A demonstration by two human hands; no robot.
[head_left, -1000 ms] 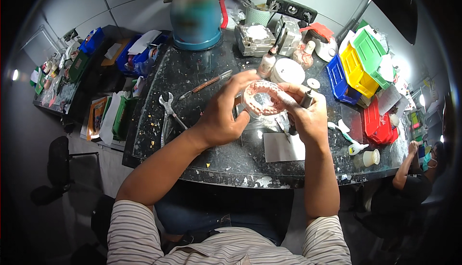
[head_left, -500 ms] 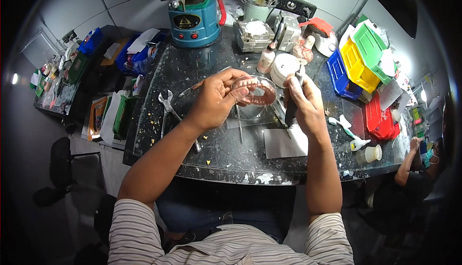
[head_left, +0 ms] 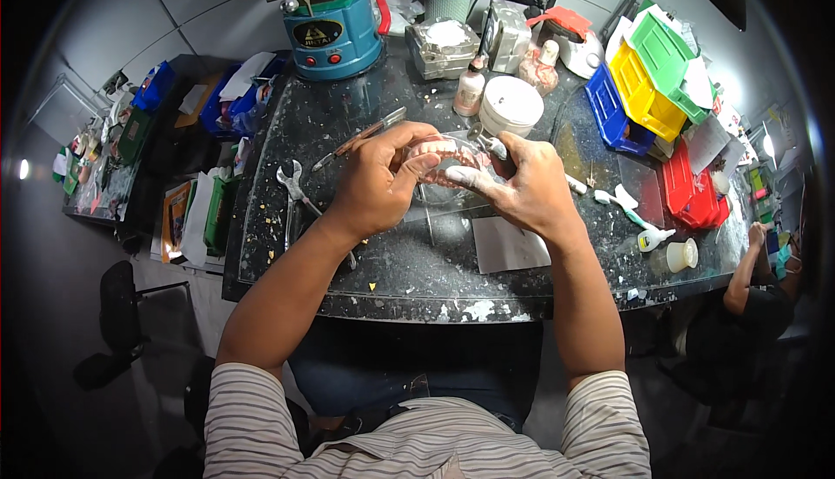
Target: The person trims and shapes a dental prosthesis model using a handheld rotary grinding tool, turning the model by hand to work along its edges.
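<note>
A pink denture with a row of teeth (head_left: 435, 147), together with some clear plastic, sits up between my two hands above the bench. My left hand (head_left: 376, 182) is closed on its left side, the thumb pressed on the front. My right hand (head_left: 532, 185) grips the right side; its thumb, whitened with powder, reaches along the lower edge. A small metallic piece shows by the right fingertips, too unclear to name. Below the hands lies a white sheet of paper (head_left: 511, 246). A thin metal rod (head_left: 430, 222) rests to its left.
Left of my hands lie an adjustable wrench (head_left: 291, 188) and a slim knife-like tool (head_left: 361, 140). A white tub (head_left: 511, 107), a bottle (head_left: 469, 92) and a metal flask (head_left: 442, 49) stand behind. Coloured bins (head_left: 648, 88) fill the right; a person (head_left: 755, 257) sits beyond.
The dark pen-like tool has left my right hand's upright grip. That hand has moved left onto the denture and now holds it with the left. The view has shifted slightly.
</note>
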